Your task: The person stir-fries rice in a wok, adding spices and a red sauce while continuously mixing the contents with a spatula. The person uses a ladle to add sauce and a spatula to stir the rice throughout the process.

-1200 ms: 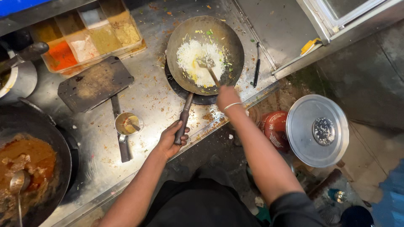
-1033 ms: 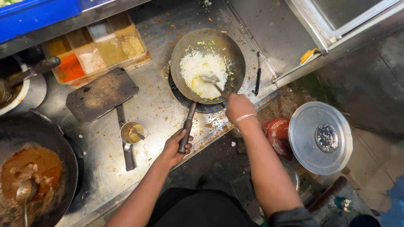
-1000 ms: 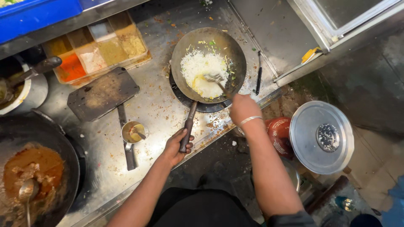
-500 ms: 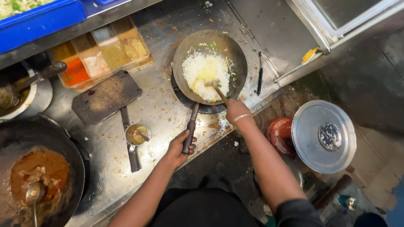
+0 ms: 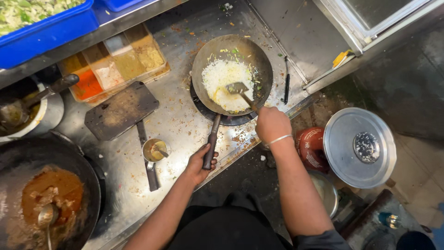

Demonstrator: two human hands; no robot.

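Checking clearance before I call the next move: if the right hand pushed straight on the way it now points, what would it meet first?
The right hand points up and left along the spatula, so it would likely meet the near rim of the wok first, then the rice. Height above the rim is unclear from this view.

Commercial kitchen: steel counter (image 5: 185,120), wok (image 5: 231,74) on burner, spice tray (image 5: 115,65), big curry pan (image 5: 46,194).

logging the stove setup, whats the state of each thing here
wok: on burner, holding rice
wok handle: gripped by left hand
spatula: in rice, held by right hand
large pan: holds brown curry, ladle resting inside
spice tray: uncovered
small cup: part full
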